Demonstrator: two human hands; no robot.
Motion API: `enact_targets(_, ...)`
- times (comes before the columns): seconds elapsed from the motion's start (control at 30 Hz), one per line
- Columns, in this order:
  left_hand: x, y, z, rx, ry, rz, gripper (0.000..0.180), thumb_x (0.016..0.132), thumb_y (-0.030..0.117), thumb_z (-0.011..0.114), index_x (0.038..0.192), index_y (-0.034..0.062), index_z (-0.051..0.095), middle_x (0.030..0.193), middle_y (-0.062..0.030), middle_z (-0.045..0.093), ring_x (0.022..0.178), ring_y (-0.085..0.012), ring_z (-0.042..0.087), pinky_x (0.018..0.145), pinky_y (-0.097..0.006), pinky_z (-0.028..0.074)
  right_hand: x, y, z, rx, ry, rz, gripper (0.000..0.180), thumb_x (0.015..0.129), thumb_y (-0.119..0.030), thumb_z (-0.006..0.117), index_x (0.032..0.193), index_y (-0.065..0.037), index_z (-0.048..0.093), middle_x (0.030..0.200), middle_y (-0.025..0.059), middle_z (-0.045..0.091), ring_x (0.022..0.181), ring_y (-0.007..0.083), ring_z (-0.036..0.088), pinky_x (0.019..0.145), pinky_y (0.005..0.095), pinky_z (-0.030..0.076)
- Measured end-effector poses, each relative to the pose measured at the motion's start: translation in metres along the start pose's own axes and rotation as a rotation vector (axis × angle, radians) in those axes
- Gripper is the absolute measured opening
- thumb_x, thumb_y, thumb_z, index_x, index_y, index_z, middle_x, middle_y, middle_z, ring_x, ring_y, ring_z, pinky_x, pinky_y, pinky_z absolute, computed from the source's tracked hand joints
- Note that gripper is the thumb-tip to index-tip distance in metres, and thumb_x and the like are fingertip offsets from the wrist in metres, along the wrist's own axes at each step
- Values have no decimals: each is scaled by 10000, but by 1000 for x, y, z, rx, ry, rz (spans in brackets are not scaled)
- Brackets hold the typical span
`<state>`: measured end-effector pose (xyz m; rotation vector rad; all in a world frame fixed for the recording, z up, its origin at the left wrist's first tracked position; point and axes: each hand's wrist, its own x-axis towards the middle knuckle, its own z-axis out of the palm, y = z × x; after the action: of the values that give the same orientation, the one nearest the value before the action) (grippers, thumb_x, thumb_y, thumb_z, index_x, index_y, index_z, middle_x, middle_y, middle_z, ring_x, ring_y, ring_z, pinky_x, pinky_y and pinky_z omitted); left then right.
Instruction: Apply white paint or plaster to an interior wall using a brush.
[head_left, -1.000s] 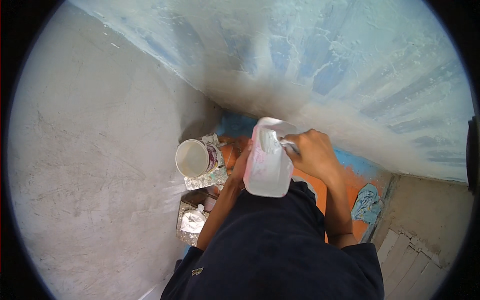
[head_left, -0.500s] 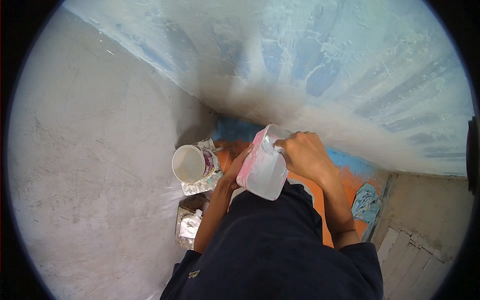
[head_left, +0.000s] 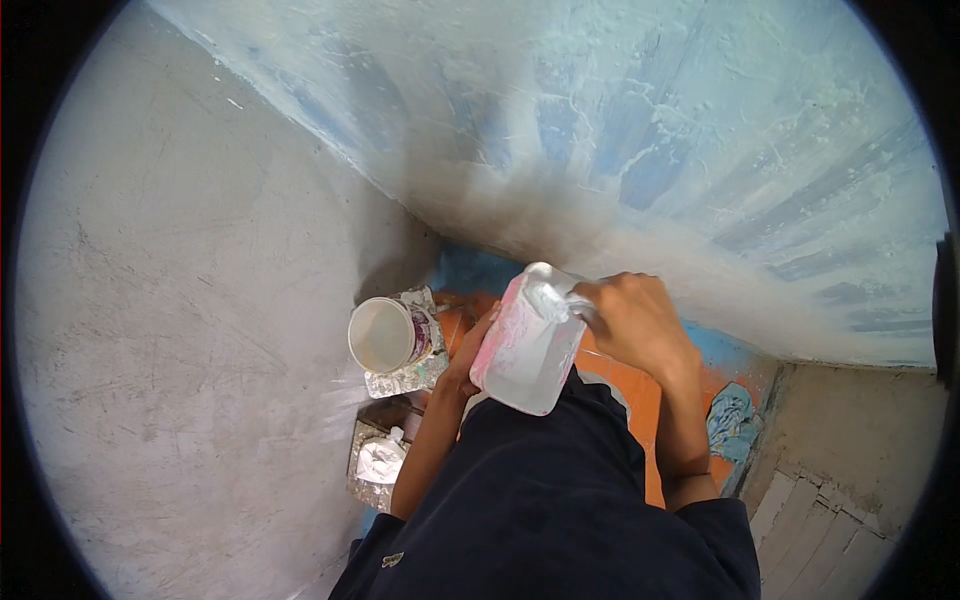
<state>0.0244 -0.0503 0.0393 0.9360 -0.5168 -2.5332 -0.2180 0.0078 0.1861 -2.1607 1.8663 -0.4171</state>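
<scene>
My left hand [head_left: 465, 360] is closed around the side of a rectangular plastic tub [head_left: 515, 375], translucent white with pink smears on its left wall. The tub is tilted, and white paint coats its inside. My right hand [head_left: 640, 315] grips what looks like a paintbrush [head_left: 548, 302]; its white-coated end lies inside the tub near the far end. The fingers cover most of its handle.
A round white bucket [head_left: 382, 335] stands on a paint-splattered support at left. Below it is a crumpled white bag [head_left: 381, 459]. A blue-green cloth [head_left: 732, 423] lies on the orange floor [head_left: 645, 420] at right. Ahead rises a patchy blue-white wall [head_left: 640, 130]; a grey wall [head_left: 190, 300] stands left.
My right hand has moved slightly right and back from the tub's middle, so the white-coated brush end now shows. The tub sits a little lower in view, still in my left hand.
</scene>
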Motion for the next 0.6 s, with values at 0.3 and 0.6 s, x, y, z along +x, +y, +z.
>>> enact_targets(0.3, 0, 2, 10, 80, -7, 6, 537, 1034, 439, 438, 1409, 56, 470, 1310, -136, 603, 1179, -227, 614, 1006, -393, 516, 6, -7, 11, -126, 3, -34, 122, 749, -104, 707, 861, -73, 746, 711, 144, 673, 682, 336, 661, 617, 424, 507)
enact_targets(0.6, -3, -1, 26, -209, -203, 122, 521, 1050, 425, 390, 1416, 59, 450, 1327, -141, 592, 1174, -243, 620, 1012, -431, 511, 0, -1, 14, -18, 119, 73, 288, 733, -76, 691, 1009, -115, 764, 777, 155, 671, 751, 323, 667, 664, 426, 522)
